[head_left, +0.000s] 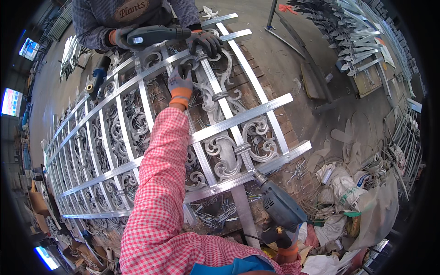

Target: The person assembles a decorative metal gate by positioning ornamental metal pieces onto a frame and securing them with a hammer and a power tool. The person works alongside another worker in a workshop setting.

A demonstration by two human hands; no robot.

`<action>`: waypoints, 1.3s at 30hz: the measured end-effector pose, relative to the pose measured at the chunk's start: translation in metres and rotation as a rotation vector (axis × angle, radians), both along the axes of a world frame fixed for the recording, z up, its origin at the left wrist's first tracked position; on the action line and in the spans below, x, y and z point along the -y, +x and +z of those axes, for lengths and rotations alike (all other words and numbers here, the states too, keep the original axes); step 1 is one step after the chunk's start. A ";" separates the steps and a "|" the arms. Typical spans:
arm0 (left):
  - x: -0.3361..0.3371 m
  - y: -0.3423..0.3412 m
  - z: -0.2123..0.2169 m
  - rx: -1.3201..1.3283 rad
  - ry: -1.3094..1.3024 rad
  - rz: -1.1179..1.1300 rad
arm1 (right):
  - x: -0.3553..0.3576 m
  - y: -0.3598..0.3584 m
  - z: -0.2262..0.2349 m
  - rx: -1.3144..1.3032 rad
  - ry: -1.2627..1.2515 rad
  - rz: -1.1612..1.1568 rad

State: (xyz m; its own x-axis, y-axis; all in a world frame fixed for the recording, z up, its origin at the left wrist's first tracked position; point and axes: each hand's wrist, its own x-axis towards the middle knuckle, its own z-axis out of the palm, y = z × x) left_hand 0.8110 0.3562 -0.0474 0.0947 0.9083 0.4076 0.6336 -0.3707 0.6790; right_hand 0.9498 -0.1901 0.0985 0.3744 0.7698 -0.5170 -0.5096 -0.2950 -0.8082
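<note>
Both hands busy: left hand (180, 82) on gate (238, 121), right hand (285, 239) gripping drill (279, 208).

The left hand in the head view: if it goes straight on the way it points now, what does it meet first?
Most likely the co-worker's dark glove on the gate's top rail, just beyond the left hand; depth is unclear.
</note>
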 end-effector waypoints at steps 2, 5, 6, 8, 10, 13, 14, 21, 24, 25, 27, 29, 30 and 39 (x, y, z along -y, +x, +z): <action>0.016 -0.017 -0.012 -0.270 0.000 -0.050 | 0.003 0.012 0.006 -0.135 -0.003 0.167; 0.033 -0.022 -0.016 -0.515 -0.001 -0.129 | -0.012 0.001 0.019 -0.079 0.033 0.075; 0.036 -0.023 -0.013 -0.537 -0.054 -0.136 | -0.018 -0.004 0.023 -0.019 0.051 -0.007; 0.031 -0.029 -0.023 -0.561 -0.060 -0.135 | -0.016 -0.005 0.025 -0.051 0.073 0.011; 0.031 -0.024 -0.021 -0.552 -0.115 -0.133 | -0.012 -0.007 0.021 -0.104 0.071 0.015; 0.034 -0.024 -0.022 -0.495 -0.067 -0.135 | -0.008 -0.010 0.013 -0.176 0.069 0.019; 0.032 -0.028 -0.030 -0.455 -0.022 -0.151 | -0.009 -0.011 0.014 -0.170 0.083 0.020; 0.044 -0.025 -0.023 -0.305 0.211 -0.149 | -0.004 -0.010 0.014 -0.133 0.079 0.052; 0.046 -0.025 -0.023 -0.264 0.294 -0.112 | -0.003 -0.010 0.017 -0.121 0.061 0.045; 0.047 -0.030 -0.025 -0.189 0.224 -0.113 | -0.004 -0.011 0.022 -0.143 0.064 0.035; 0.049 -0.038 -0.025 -0.033 0.087 -0.117 | -0.011 -0.013 0.034 -0.182 0.072 0.013; 0.066 -0.051 -0.022 0.338 0.039 -0.019 | -0.014 -0.008 0.035 -0.074 0.108 0.073; 0.079 -0.056 -0.011 0.436 -0.031 0.049 | -0.013 -0.006 0.034 -0.018 0.125 0.093; 0.146 -0.222 0.015 -0.059 -0.154 0.318 | -0.028 -0.038 0.050 0.216 0.054 0.147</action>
State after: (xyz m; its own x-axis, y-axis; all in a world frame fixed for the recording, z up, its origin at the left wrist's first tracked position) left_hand 0.5890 0.2104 -0.0324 -0.1836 0.9465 0.2656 0.7408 -0.0444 0.6702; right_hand 0.9121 -0.1618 0.1485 0.3539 0.8484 -0.3937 -0.2787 -0.3062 -0.9103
